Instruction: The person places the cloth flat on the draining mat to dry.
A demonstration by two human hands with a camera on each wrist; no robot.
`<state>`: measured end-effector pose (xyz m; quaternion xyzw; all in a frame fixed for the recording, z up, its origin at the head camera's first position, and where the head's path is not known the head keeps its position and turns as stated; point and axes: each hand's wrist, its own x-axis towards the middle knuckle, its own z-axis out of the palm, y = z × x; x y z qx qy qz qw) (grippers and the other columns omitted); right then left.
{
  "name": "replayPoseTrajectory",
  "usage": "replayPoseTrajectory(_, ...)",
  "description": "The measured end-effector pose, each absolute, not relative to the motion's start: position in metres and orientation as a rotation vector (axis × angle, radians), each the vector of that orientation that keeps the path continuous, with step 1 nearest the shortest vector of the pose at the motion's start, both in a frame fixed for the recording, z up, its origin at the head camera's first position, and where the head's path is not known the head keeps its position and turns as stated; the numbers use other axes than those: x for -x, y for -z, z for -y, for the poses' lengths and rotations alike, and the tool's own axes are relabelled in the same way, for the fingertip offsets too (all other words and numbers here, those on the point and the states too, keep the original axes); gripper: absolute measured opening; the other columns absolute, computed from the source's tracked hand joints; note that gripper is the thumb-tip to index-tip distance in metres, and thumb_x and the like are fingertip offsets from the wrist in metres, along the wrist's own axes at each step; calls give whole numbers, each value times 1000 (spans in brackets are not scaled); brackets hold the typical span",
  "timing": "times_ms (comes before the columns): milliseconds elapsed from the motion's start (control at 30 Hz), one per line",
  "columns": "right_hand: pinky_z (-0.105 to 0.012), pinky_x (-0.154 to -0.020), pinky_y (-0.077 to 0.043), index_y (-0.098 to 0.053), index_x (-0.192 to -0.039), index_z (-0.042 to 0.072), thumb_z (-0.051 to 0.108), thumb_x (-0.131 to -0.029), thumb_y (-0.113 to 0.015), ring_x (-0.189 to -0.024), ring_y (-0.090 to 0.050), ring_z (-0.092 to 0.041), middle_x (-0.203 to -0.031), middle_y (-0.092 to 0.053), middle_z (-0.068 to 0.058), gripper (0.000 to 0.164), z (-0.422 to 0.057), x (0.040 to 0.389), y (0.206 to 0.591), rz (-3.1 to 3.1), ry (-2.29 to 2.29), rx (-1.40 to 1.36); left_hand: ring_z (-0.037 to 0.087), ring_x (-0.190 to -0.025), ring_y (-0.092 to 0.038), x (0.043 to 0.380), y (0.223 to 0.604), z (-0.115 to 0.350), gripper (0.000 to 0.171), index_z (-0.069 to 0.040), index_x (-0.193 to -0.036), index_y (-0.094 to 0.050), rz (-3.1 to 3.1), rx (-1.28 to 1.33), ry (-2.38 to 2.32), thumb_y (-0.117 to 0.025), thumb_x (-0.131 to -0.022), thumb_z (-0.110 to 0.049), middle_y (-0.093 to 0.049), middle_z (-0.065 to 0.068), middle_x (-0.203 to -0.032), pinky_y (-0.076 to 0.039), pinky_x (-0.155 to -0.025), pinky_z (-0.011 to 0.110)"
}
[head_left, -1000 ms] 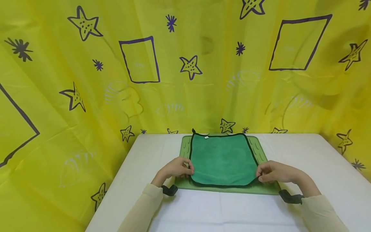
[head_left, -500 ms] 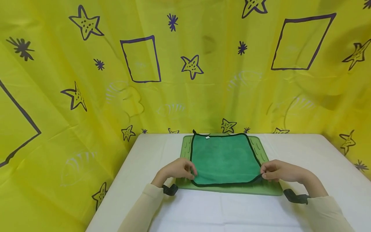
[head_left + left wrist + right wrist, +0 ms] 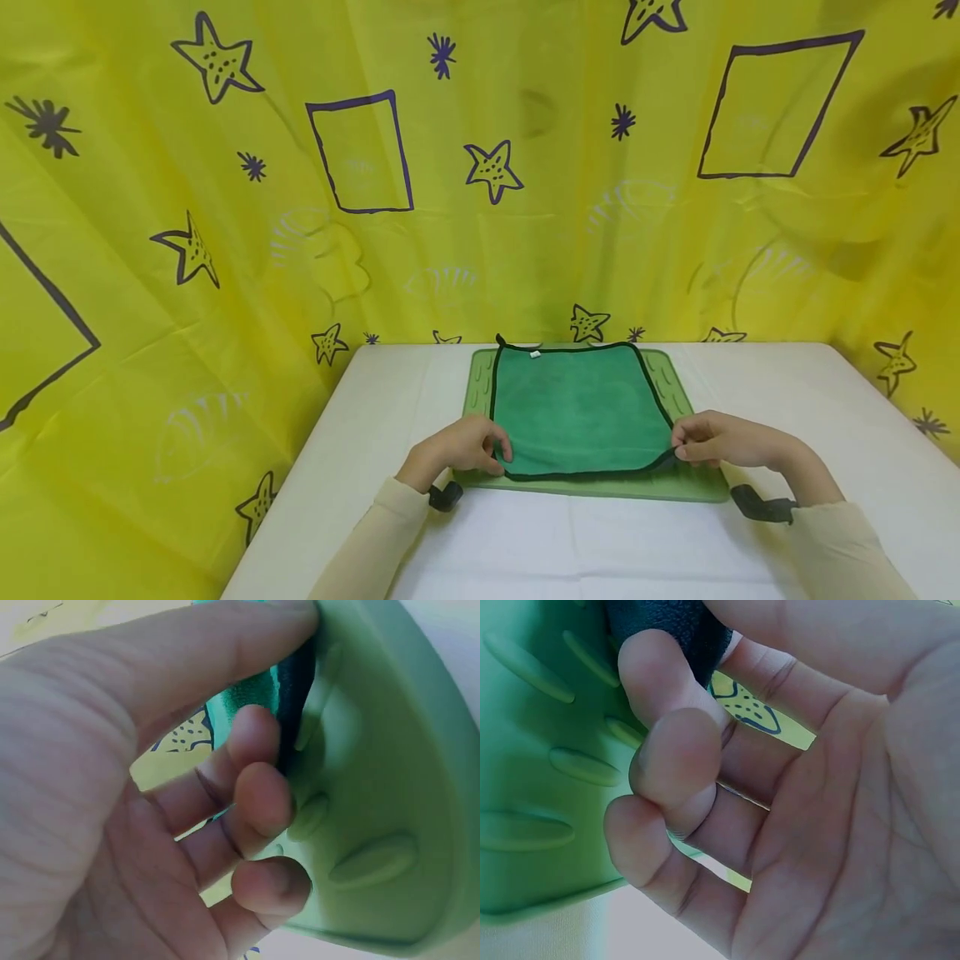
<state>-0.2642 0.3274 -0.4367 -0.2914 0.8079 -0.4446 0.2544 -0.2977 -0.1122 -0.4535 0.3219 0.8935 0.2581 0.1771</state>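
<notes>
A green cloth [image 3: 581,408] with a black border lies spread over a light green ribbed mat [image 3: 678,396] in the head view. My left hand [image 3: 465,443] is at the cloth's near left corner, its thumb and fingertips pinching the dark edge. In the left wrist view, that edge [image 3: 296,697] meets the thumb tip, while several curled fingers stay beside it. My right hand [image 3: 731,440] pinches the near right corner, which is raised slightly off the mat. The right wrist view shows the black border [image 3: 667,634] between thumb and fingers; the index fingertip is hidden.
Under the mat is a table with a white cover [image 3: 555,542]. A yellow curtain [image 3: 420,250] with star and square drawings hangs behind the table and along its left side. Each wrist wears a black strap [image 3: 761,504].
My left hand has slid down the cloth's left side to the near corner. My right hand has shifted slightly to the right, drawing its corner outward. The cloth's near edge has straightened.
</notes>
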Motion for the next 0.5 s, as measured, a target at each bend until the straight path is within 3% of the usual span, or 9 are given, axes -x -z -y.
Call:
replayPoseTrajectory(300,-33,-54,-39,-58,-101,-4,11,-106,-53,-65,-47,-29,-79,-48,-26,17,-328,265,437,-2191,1207,790,1,-57,-44,301,453,114,8,-17,-85,-76,-2510,-1043,-683,-78,-90,-11,-53,-11,-64,-39,-54,18)
replayPoseTrajectory(400,-31,-56,-41,-62,-102,0,12,-105,-56,-66,-48,-23,-79,-53,-14,13,-329,264,436,-2256,1188,792,2,-66,-48,304,454,118,9,-18,-86,-75,-2476,-1067,-751,-76,-92,-11,-56,-10,-75,-42,-60,18)
replayPoseTrajectory(500,-28,-63,-42,-66,-102,8,13,-103,-60,-75,-50,-13,-89,-57,-2,8,-329,263,435,-2386,1154,806,5,-76,-53,306,451,123,4,-15,-91,-75,-2439,-1031,-865,-74,-94,-14,-59,-7,-90,-47,-66,21)
